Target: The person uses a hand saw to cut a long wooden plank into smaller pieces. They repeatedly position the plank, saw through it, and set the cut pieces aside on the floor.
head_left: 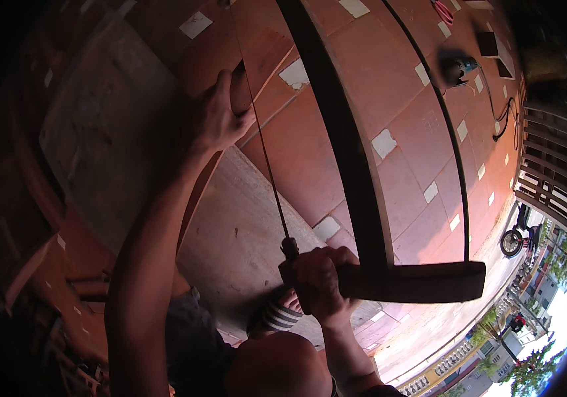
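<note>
My right hand [323,278] is closed round the end of a wooden frame saw [353,159], by the lower pivot of its blade. The thin blade [267,155] runs up and away from that grip, along the edge of a reddish-brown wooden piece [271,54]. My left hand [220,122] grips this piece, fingers wrapped over it, close to the blade. Under it lies a broad, worn wooden board [237,205]. Whether the teeth are in the wood is too dark to make out. A tensioning cord [452,126] spans the saw's outer side.
A blue-and-dark power tool [458,69] with a black cable lies on the tiled floor [415,159]. Pink-handled scissors [442,12] are farther off. Slatted wood [554,155] stands at the right; a motorbike [520,239] is outside. My striped-strapped foot [277,317] is beside the board.
</note>
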`<state>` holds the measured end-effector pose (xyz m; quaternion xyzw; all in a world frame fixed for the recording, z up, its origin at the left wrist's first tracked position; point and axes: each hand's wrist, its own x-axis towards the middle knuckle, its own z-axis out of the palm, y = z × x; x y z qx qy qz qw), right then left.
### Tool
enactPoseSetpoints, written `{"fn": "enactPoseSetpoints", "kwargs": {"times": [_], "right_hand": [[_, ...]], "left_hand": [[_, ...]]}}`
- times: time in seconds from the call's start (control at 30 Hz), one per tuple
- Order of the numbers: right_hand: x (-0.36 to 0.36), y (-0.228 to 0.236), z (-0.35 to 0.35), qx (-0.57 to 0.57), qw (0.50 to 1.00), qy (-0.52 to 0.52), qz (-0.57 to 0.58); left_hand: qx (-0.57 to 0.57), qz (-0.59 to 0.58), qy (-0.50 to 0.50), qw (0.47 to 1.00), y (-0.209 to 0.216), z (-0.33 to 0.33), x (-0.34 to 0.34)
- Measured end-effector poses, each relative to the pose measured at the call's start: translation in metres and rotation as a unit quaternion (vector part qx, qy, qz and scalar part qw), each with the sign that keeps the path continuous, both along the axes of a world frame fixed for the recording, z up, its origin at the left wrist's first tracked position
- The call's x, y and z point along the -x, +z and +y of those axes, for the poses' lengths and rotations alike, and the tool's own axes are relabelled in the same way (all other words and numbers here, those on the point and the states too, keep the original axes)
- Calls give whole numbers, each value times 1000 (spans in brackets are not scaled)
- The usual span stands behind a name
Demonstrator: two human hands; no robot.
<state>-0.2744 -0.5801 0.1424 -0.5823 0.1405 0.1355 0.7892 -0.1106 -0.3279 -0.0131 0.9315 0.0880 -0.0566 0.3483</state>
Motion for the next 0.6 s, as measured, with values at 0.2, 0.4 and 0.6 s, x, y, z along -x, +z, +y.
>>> {"fn": "enactPoseSetpoints", "kwargs": {"times": [0.2, 0.4, 0.6], "right_hand": [[-129, -41, 69, 8, 1000, -1, -16], [-71, 7, 40, 56, 998, -30, 16], [56, 73, -54, 50, 995, 80, 18]], "left_hand": [[-20, 26, -16, 999, 11, -6, -10], [22, 14, -10, 1000, -18, 1, -3], [5, -83, -22, 996, -26, -5, -6]]}}
